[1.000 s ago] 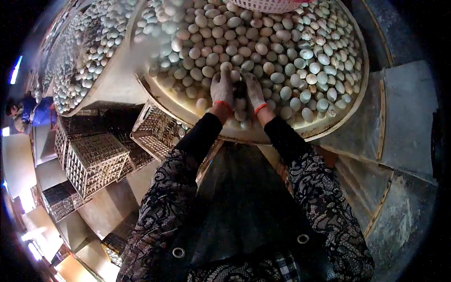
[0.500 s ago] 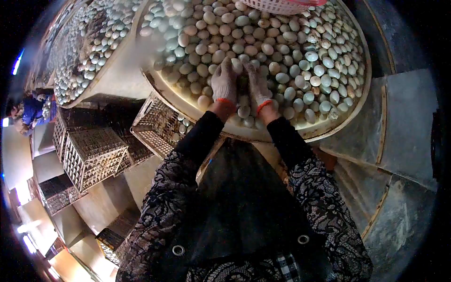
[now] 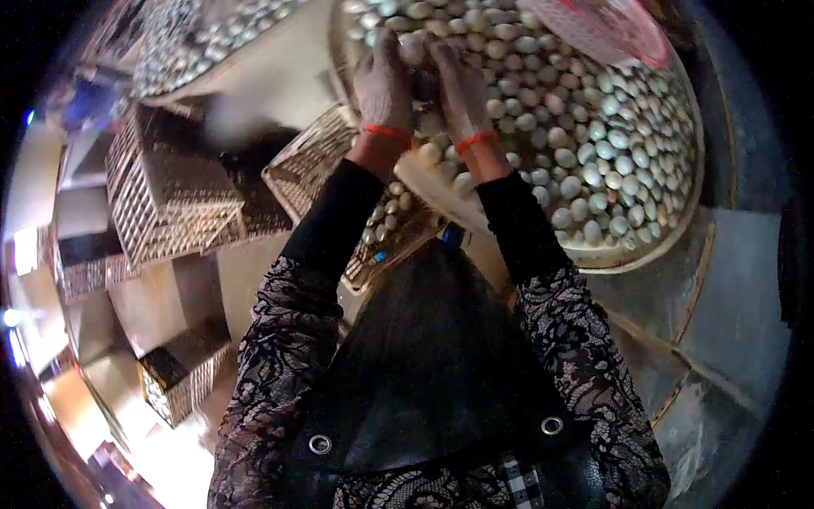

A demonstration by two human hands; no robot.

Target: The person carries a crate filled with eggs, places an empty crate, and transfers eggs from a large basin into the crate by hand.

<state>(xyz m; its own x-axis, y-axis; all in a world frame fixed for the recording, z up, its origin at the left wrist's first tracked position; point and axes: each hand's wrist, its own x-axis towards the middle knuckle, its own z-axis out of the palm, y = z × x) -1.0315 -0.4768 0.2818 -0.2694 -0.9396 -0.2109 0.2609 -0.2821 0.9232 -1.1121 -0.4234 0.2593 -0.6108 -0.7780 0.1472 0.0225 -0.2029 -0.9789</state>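
Note:
My left hand [image 3: 384, 92] and my right hand [image 3: 462, 95], both in pale knit gloves with orange-red bands at the wrists, are cupped facing each other. A pale egg [image 3: 413, 49] shows between their fingertips; whatever lies deeper between the palms is in shadow. Both hands are over the near left part of a large round tub [image 3: 627, 264] of white, cream and greenish eggs [image 3: 623, 165]. Below my left wrist, a plastic crate [image 3: 309, 161] with eggs [image 3: 390, 212] in it stands against the tub, partly hidden by my left arm.
A pink-rimmed basket [image 3: 604, 32] rests on the eggs at the back right. Another tub [image 3: 254, 53] of eggs is at upper left. Lattice crates [image 3: 180, 216] stand on the left floor, with another crate [image 3: 182, 373] nearer. A person in blue [image 3: 89, 106] is at far left.
The view has turned, so the tub and basket sit farther right and the crate's eggs show more. My hands, still cupped together, are farther up and nearer the tub's left side.

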